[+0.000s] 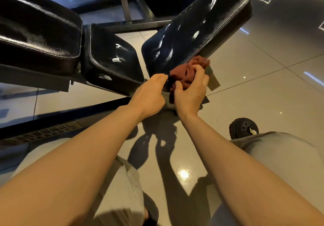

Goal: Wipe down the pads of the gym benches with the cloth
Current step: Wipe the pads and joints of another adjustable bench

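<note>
A crumpled dark red cloth [185, 74] is bunched at the near lower corner of a long black bench pad [198, 27] that slants up to the right. My right hand [190, 92] grips the cloth from the right side, fingers curled into it. My left hand [150, 94] holds the cloth's left edge with curled fingers. A second bench stands to the left, with a small black seat pad [110, 57] and a larger back pad [36, 33].
Grey metal bench frames [43, 129] run across the glossy tiled floor [263, 89]. A steel post and base [126, 6] stand behind the pads. My legs in light trousers and dark shoes [243, 129] are below.
</note>
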Demonstrator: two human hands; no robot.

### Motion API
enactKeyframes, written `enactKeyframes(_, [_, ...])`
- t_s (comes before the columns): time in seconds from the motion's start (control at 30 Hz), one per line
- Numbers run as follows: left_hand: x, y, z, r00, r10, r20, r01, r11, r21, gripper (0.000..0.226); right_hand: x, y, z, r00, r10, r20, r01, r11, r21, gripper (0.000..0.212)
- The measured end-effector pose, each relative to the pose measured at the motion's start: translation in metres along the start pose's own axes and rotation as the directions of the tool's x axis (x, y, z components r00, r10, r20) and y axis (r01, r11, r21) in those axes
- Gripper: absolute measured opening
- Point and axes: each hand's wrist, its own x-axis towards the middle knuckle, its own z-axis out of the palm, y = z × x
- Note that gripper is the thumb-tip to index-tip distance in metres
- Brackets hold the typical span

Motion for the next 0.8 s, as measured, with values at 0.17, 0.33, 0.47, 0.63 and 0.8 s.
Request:
enactKeyframes(0.17, [0.0,0.006,-0.001,1.0,0.002,-0.001,-0.002,1.0,0.023,0.062,0.0,0.034,-0.003,0.942,0.3,0.153,-0.273,0.946,-0.173,0.023])
enactKeyframes(0.33, [0.001,0.0,0.001,1.0,-0.008,0.016,0.007,0.998,0.055,0.067,0.006,0.023,-0.015,0.952,0.285,-0.115,-0.292,0.955,-0.05,0.017])
enactKeyframes(0.47, [-0.002,-0.003,-0.001,1.0,0.004,0.02,-0.005,0.999,0.053,0.063,0.005,0.001,0.002,0.993,0.01,-0.117,-0.007,1.0,0.026,0.025])
enactKeyframes(0.63, [-0.002,-0.005,0.0,1.0,-0.007,0.028,0.005,0.997,0.071,0.067,-0.005,0.016,0.014,0.999,-0.006,0.048,0.01,0.995,-0.099,0.018])
enactKeyframes(0.8, [-0.003,-0.001,-0.001,1.0,-0.013,0.015,0.012,0.998,0.055,0.063,-0.012,0.027,-0.001,0.984,0.135,0.118,-0.116,0.981,-0.156,0.016])
